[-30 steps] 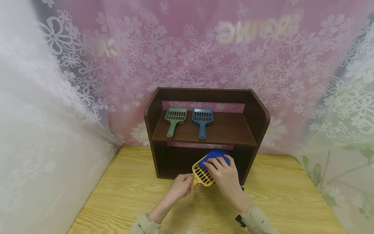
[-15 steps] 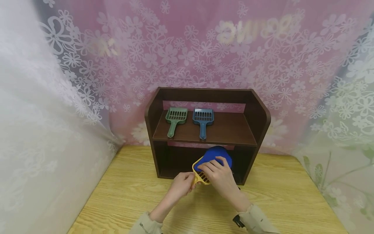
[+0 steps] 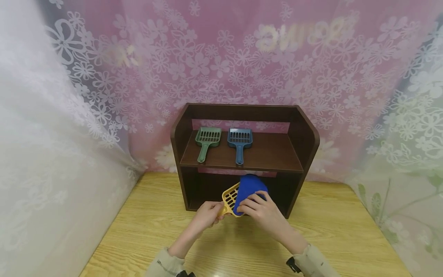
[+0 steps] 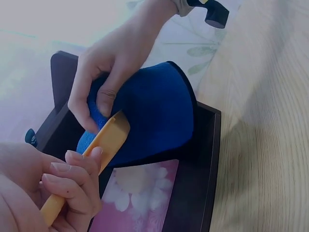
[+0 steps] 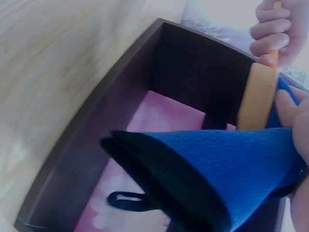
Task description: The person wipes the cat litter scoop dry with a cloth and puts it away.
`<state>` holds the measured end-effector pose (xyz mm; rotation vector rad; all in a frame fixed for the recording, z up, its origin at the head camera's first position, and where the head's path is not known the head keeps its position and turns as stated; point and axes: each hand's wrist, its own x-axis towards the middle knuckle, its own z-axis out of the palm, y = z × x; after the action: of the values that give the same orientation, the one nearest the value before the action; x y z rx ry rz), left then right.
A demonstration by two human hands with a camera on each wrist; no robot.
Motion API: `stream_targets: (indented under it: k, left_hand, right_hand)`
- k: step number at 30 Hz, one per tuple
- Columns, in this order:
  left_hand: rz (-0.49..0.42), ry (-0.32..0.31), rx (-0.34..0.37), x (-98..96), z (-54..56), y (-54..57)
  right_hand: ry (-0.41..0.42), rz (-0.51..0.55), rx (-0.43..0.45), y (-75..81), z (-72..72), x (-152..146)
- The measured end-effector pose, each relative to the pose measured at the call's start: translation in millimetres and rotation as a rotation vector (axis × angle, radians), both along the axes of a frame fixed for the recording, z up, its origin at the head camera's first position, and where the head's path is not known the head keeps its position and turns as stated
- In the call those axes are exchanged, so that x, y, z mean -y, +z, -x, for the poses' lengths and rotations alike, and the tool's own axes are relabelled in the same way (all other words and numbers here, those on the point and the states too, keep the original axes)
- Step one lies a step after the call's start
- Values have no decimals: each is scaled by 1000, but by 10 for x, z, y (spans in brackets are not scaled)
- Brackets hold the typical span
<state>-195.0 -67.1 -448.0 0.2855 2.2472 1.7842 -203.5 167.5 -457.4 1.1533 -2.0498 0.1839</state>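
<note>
In the head view my left hand [image 3: 207,213] grips the handle of a yellow slotted litter scoop [image 3: 229,196], its head pointing up and away. My right hand [image 3: 264,213] pinches a blue cloth [image 3: 250,187] against the scoop's right side. The cloth hides that part of the slots. From the left wrist view, the thumb presses the folded cloth [image 4: 154,111] at the edge of the scoop [image 4: 110,142]. Black trim and a small black loop [image 5: 128,200] show on the cloth in the right wrist view.
A dark brown two-tier shelf [image 3: 273,154] stands behind the hands on the wood-grain table [image 3: 155,215]. On its upper tier lie a green litter scoop [image 3: 207,137] and a blue litter scoop [image 3: 240,139]. Flowered curtains [image 3: 225,57] hang around the table.
The cloth has gone from the scoop's far end over most of its head, then to its right side, baring the left slots. Scoop and left hand have shifted slightly left.
</note>
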Motion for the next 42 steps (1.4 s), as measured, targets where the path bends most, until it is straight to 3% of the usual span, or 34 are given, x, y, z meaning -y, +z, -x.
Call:
stream_targets:
  k: [9,16,23,34,42]
  left_hand:
    - [-2,-35,-17,-103,-60,23]
    - [-24,-33,-11,-102,-88,35]
    - [-27,-25,2,-52,-114,75]
    - [-19,-15,0,-109,-124,68]
    - [-34,-53,6,-97,-157,72]
  right_hand:
    - [0,137,-234,-88,91,52]
    - [-14,90,-311,-29,120,17]
    - [-21,137,-327,45,178,-90]
    - [-6,179,-298,-78,24,173]
    - [-44,169,-322,-46,143,-67]
